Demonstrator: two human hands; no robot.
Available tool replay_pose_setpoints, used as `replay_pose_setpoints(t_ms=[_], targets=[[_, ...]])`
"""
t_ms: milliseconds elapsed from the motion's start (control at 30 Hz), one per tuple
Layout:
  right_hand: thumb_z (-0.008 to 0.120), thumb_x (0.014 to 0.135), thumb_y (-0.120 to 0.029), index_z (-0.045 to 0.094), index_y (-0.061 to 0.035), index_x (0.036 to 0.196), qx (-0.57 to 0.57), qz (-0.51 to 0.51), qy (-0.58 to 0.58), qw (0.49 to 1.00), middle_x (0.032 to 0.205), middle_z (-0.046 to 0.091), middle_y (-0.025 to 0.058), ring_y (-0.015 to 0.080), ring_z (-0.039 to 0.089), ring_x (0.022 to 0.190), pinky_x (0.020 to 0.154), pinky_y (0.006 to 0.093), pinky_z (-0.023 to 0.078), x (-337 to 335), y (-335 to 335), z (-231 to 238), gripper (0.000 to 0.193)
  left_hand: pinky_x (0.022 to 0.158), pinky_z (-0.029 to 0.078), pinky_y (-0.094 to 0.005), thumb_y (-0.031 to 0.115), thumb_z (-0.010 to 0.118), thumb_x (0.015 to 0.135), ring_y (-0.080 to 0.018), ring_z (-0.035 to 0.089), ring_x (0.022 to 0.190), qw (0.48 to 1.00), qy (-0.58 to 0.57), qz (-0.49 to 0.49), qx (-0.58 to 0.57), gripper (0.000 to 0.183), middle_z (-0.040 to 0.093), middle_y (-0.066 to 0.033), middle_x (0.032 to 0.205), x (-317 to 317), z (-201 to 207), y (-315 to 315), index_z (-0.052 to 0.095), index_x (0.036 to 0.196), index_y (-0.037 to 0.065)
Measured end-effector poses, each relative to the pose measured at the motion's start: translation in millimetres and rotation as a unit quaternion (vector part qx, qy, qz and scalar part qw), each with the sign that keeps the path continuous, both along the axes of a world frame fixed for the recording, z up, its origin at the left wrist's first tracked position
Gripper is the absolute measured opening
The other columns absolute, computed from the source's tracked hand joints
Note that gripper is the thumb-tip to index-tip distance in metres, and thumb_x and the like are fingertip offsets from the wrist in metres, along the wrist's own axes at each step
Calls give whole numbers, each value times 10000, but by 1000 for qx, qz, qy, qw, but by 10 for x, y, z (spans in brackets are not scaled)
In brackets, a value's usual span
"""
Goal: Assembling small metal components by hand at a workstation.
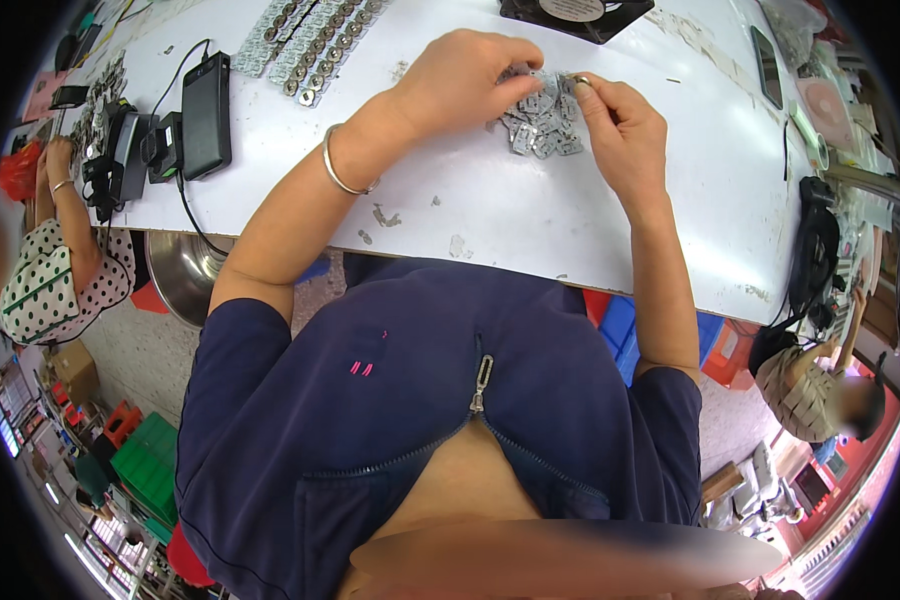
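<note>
A heap of small, flat, silver-grey metal plates (545,130) lies on the white tabletop in front of me. My left hand (460,80), with a silver bangle at its wrist, curls over the heap's left side. Its thumb and forefinger bend around a spot among the plates; what they hold, if anything, is too small to make out. At the right side of the heap, my right hand (625,130) pinches a small metal piece (577,80) between thumb and forefinger. Rows of similar metal plates with round brass-coloured parts (315,60) are laid out at the far left.
A black power bank (206,115) with cables lies on the left, near more small metal parts (95,110). A black square fan (575,12) sits at the far edge. A phone (766,65) and a black bag (815,240) are at right. Another person (60,270) works at left.
</note>
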State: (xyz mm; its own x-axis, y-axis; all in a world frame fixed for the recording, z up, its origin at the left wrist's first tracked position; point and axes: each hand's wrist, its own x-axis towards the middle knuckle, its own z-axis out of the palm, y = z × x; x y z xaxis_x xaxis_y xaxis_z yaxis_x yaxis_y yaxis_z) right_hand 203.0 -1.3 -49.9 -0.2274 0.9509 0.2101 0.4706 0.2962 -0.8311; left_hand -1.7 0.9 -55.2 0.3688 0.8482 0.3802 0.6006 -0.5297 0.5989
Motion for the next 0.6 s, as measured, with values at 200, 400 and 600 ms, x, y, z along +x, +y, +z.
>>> replay_pose_setpoints(t_ms=[200,400,600], targets=[[626,881,-140,700,-19,977,13,70,43,997,756,630,62,121,548,652,604,258,442,-126,39,137,172,610,506,-280,126,721,760,-189,638,666,992,-52,-30,-115,357,669,-122,787,35,302,-22,636,1097,42],[618,885,-145,702,-20,982,-1,46,57,997,766,639,64,129,552,641,594,263,444,-127,53,89,179,614,512,-299,123,731,741,-228,646,655,991,39,-41,-120,483,680,-155,823,19,224,-79,588,1192,26],[616,900,-186,705,-10,987,-57,73,-49,994,765,649,36,78,526,637,573,242,425,19,33,129,216,610,519,-316,139,751,705,-233,657,649,989,-2,-10,-148,618,674,-193,869,-8,258,-6,532,1276,44]])
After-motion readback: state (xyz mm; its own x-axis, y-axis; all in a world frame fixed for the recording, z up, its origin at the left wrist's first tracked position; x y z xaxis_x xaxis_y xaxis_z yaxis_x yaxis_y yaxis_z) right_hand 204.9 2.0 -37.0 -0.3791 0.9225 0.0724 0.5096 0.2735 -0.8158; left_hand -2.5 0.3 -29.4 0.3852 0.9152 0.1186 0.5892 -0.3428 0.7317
